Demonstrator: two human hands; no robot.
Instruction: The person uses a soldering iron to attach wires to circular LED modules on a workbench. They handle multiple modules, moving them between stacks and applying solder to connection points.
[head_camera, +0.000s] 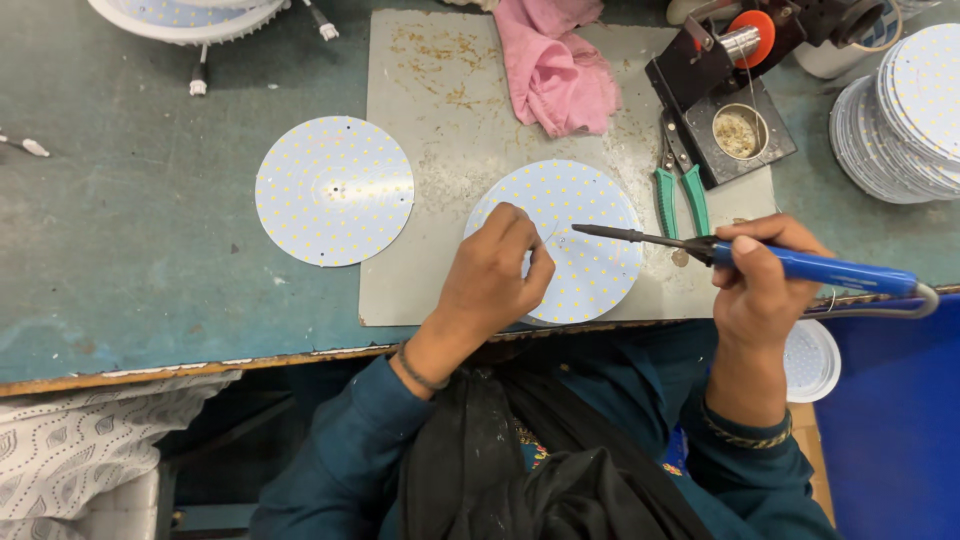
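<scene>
Surface: a worn blue-green workbench (150, 230) with scratches; its front edge runs across the lower part of the view and the paint is chipped there.
Work mat: a grey metal plate (440, 130) lies on the bench, stained with brown residue near its top.
Main thing: a round white LED board (590, 250) with rows of small yellow dots lies on the plate near its front edge, between the two hands.
Left hand: the left hand (495, 275) rests on the left part of this board, wrist bent; the fingers are curled together and pinch something thin at the board's middle, probably a wire, too small to be sure.
Right hand: the right hand (760, 280) is closed around the blue handle of a soldering iron (790, 262), held like a pen; the dark tip points left and sits over the centre of the board, near the left fingertips.
Second board: another LED disc (335, 190) lies flat on the bench, left of the plate and apart from it.
Behind the board: a pink cloth (555, 65), green-handled cutters (680, 195) and a black iron stand (725, 100) with a small round tin.
Right edge: a stack of discs (900, 120) stands near the corner.
Open room: free bench is at the left; the right side is crowded with tools.
Below the edge: dark teal sleeves, and a small white round lid (812, 360) beside the right wrist.
</scene>
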